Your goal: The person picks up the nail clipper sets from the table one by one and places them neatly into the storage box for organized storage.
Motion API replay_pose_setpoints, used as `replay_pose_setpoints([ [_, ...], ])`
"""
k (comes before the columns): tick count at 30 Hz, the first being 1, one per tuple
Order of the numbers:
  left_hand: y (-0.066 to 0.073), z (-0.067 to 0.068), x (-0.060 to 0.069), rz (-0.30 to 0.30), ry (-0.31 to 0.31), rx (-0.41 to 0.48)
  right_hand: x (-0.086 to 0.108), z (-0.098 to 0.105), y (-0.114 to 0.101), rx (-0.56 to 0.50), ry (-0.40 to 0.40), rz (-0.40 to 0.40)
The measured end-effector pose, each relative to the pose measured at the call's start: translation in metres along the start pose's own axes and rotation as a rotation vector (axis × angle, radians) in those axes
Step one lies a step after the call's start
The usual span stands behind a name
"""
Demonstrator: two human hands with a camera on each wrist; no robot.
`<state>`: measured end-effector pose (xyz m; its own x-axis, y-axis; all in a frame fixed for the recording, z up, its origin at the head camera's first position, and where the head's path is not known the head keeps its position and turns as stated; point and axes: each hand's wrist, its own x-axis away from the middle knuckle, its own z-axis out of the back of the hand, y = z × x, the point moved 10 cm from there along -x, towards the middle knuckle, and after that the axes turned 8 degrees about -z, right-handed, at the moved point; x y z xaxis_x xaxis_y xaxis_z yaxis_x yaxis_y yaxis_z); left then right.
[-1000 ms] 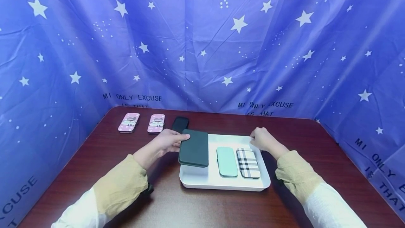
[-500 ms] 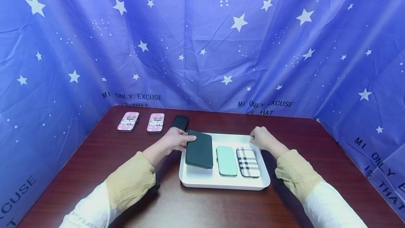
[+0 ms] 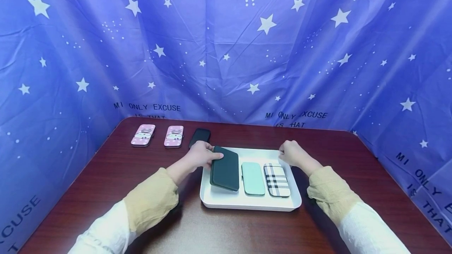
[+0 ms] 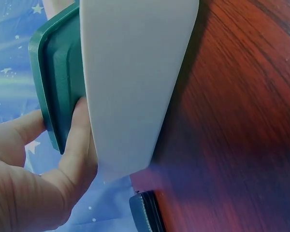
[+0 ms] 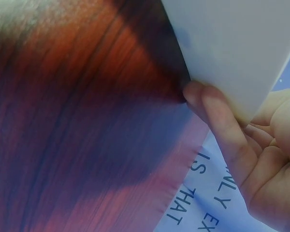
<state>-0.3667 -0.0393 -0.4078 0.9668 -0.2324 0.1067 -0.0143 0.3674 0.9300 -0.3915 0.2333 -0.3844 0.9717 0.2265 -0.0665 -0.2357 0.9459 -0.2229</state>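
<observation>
A flat dark green case (image 3: 225,169) is tilted over the left part of a white tray (image 3: 247,204). My left hand (image 3: 200,155) pinches its upper left edge, thumb on top. In the left wrist view the fingers (image 4: 77,140) reach beneath the green case (image 4: 63,72), beside the tray's wall (image 4: 130,82). My right hand (image 3: 294,153) grips the tray's far right corner; the right wrist view shows its fingers (image 5: 222,116) against the tray's outside (image 5: 232,53). Inside the tray lie a mint green case (image 3: 253,178) and a black-and-white plaid case (image 3: 277,180), side by side.
Two pink cases with a cartoon print, one at the far left (image 3: 143,135) and one nearer the middle (image 3: 174,136), lie on the brown table (image 3: 197,230). A black case (image 3: 200,137) lies behind my left hand. A blue star-printed curtain (image 3: 226,50) surrounds the table.
My left hand has moved right with the dark green case, which is now farther over the tray and more tilted, close to the mint case. The right hand stays on the tray corner.
</observation>
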Motion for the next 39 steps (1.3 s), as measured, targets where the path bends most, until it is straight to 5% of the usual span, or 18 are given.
replay_pose_setpoints([
  [23, 0.007, -0.009, -0.003, -0.019, -0.052, -0.224, -0.001, -0.002, 0.001, -0.002, -0.021, -0.018],
  [39, 0.009, -0.018, -0.012, 0.059, -0.173, -0.482, -0.001, -0.003, 0.002, 0.000, -0.025, -0.032],
])
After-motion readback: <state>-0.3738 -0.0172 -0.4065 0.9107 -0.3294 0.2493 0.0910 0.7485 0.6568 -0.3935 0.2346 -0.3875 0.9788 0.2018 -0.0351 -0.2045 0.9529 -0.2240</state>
